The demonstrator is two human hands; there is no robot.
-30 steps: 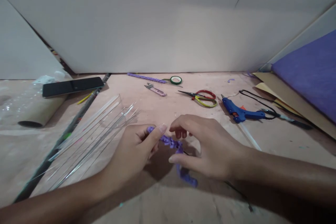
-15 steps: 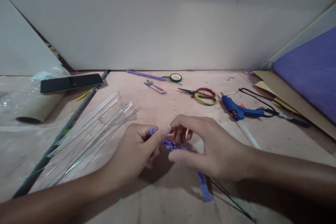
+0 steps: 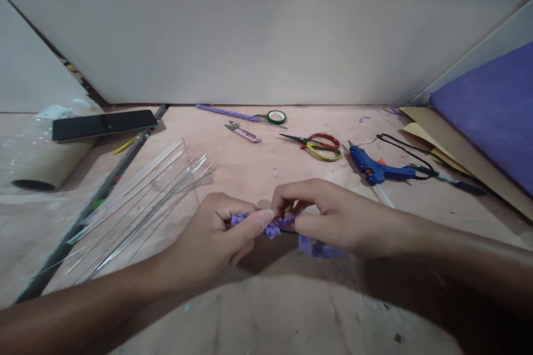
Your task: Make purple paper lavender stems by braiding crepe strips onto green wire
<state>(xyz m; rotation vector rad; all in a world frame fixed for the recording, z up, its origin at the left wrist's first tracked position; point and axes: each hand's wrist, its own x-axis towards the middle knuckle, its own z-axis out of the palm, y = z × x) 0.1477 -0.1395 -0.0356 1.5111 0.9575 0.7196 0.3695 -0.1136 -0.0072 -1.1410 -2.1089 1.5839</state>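
Between my hands runs a ruffled purple crepe-paper strip [image 3: 273, 230], gathered around a thin dark wire [image 3: 288, 231]. My left hand [image 3: 220, 236] is closed on the ruffled end, thumb pressed on top. My right hand [image 3: 333, 219] pinches the strip just to the right, fingers bent and close to the left thumb. A loose purple tail [image 3: 318, 248] hangs below the right hand, blurred. The fingertips hide part of the strip. Further back on the table lies a similar purple wrapped stem [image 3: 227, 113], touching or beside a green tape roll [image 3: 276, 117].
Pink thread snips [image 3: 244, 132], red-and-yellow scissors [image 3: 320, 147] and a blue glue gun [image 3: 377, 166] lie beyond my hands. Clear sticks and wires [image 3: 145, 205] spread at left, near a phone [image 3: 104, 125] on a cardboard tube [image 3: 54, 169]. Brown paper [image 3: 453, 147] lies at right.
My right hand has closed from a looser, spread pose onto the purple strip. The strip's loose tail has swung up from hanging down toward the table. The view has shifted slightly.
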